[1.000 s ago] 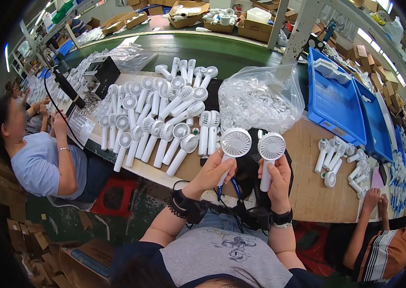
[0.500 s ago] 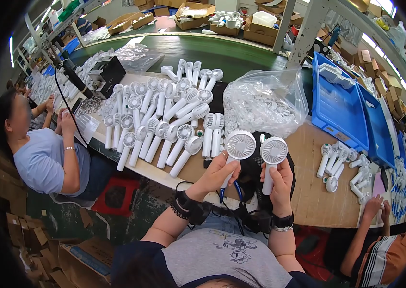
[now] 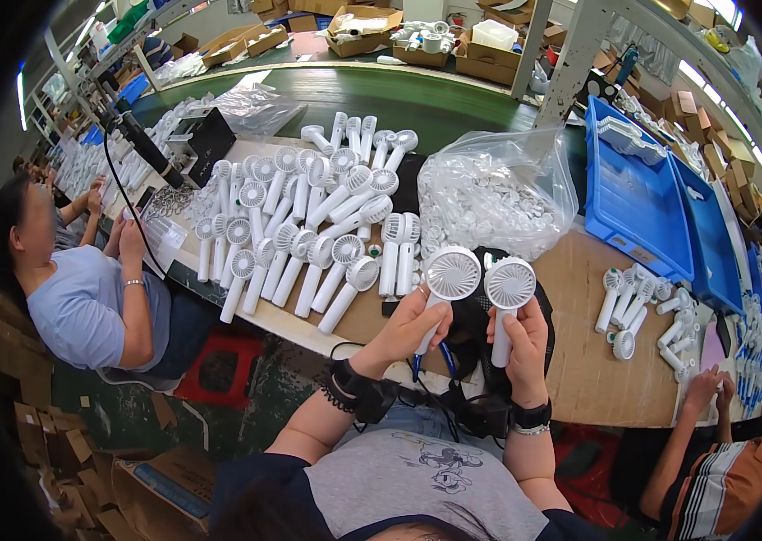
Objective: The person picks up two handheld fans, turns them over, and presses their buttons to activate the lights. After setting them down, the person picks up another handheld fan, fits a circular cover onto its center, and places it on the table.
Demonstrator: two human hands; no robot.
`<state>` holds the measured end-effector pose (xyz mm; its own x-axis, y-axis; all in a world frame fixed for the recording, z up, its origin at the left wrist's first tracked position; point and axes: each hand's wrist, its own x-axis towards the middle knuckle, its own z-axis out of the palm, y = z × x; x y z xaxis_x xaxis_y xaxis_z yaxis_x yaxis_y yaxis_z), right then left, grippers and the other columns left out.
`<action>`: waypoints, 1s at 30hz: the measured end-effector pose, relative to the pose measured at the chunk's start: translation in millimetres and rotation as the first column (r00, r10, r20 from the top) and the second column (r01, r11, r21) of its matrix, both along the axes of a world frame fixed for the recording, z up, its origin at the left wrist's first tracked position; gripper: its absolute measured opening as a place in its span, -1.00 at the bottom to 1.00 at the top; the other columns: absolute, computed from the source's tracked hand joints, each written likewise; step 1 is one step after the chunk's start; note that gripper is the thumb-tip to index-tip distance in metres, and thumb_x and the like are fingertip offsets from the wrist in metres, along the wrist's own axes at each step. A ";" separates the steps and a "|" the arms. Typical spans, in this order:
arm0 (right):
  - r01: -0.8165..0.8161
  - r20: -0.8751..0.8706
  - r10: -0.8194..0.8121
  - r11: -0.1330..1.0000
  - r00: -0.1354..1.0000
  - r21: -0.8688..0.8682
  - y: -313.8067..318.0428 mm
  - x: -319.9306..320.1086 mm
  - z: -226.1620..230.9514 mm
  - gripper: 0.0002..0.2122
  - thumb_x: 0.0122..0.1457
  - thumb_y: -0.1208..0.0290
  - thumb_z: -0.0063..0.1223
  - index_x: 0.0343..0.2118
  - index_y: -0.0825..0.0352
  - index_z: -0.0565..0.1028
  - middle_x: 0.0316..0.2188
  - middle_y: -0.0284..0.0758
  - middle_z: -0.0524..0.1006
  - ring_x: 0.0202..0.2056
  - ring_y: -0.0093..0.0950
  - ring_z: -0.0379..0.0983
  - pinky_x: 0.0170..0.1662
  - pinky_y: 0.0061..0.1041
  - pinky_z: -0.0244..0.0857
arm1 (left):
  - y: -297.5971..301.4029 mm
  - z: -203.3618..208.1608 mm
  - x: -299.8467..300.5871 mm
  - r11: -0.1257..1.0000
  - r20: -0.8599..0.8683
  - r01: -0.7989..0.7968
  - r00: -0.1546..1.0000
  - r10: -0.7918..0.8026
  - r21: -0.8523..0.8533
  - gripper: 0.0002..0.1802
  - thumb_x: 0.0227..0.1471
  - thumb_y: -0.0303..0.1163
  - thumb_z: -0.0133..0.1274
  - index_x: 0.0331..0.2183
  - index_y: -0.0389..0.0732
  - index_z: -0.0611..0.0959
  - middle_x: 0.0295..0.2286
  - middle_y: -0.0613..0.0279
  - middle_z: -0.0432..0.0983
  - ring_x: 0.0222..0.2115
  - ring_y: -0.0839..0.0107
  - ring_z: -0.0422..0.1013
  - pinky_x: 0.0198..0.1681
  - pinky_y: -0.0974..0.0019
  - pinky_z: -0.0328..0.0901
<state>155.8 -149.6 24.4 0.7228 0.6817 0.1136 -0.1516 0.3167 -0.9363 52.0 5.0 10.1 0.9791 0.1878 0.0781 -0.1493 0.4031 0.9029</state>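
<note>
My left hand (image 3: pixel 413 326) is wrapped round the handle of a white handheld fan (image 3: pixel 452 273), its round grille facing up. In my right hand (image 3: pixel 525 350) is a second white handheld fan (image 3: pixel 510 283), gripped by its handle with the thumb just under the grille. The two fan heads are side by side, very close together, above the table's near edge. Left of them lies a large spread of white handheld fans (image 3: pixel 309 212). Beyond the held fans sits a clear plastic bag (image 3: pixel 498 194) full of small white and clear parts.
Blue trays (image 3: pixel 638 203) stand at the right, with a small group of fans (image 3: pixel 631 302) before them. A black box (image 3: pixel 203 144) is at the far left of the table. One co-worker (image 3: pixel 92 288) sits at left, another (image 3: pixel 733 469) at right. Cables hang below my hands.
The fan in my right hand has shifted slightly left, nearer the other fan. My left hand has barely moved, and both grips stay the same.
</note>
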 end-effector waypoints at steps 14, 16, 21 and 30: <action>-0.022 -0.023 0.022 1.000 0.999 0.004 -0.9 0.5 0.6 -0.75 0.05 0.49 -0.15 -0.19 0.41 0.27 -0.40 -0.31 0.40 -0.49 -0.64 0.33 -0.46 -0.69 0.24 | -0.3 -0.7 1.1 1.000 -0.014 -0.011 1.000 0.011 -0.007 -0.82 0.08 -0.38 -0.25 -0.26 -0.23 0.26 -0.64 0.36 0.24 -0.72 0.63 0.18 -0.68 0.56 0.12; -0.028 -0.033 0.028 1.000 0.999 0.013 -1.1 0.4 1.3 -0.77 0.05 0.51 -0.14 -0.21 0.41 0.28 -0.40 -0.32 0.40 -0.49 -0.64 0.33 -0.45 -0.69 0.24 | -1.0 0.4 1.2 1.000 -0.013 -0.012 1.000 0.012 -0.009 -0.82 0.08 -0.38 -0.25 -0.26 -0.23 0.26 -0.64 0.36 0.24 -0.72 0.63 0.18 -0.68 0.56 0.12; -0.033 -0.029 0.033 0.999 0.999 0.015 -0.1 0.3 2.1 -0.78 0.05 0.51 -0.15 -0.21 0.41 0.28 -0.40 -0.32 0.40 -0.49 -0.64 0.33 -0.45 -0.69 0.24 | -1.0 -0.5 1.9 1.000 -0.010 -0.013 1.000 0.013 -0.017 -0.82 0.08 -0.38 -0.25 -0.26 -0.24 0.26 -0.64 0.36 0.24 -0.72 0.64 0.18 -0.67 0.57 0.12; -0.030 -0.011 0.030 1.000 0.999 0.007 -0.4 0.7 -0.6 -0.72 0.05 0.48 -0.15 -0.14 0.41 0.26 -0.40 -0.31 0.41 -0.50 -0.64 0.33 -0.46 -0.70 0.24 | -2.6 4.7 1.9 1.000 -0.029 -0.018 0.999 0.018 0.013 -0.84 0.07 -0.35 -0.25 -0.36 -0.24 0.30 -0.64 0.32 0.25 -0.71 0.60 0.19 -0.67 0.54 0.12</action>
<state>156.6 -150.0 23.8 0.7034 0.7023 0.1100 -0.1717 0.3181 -0.9324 53.9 2.3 14.8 0.9775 0.2047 0.0516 -0.1297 0.3893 0.9119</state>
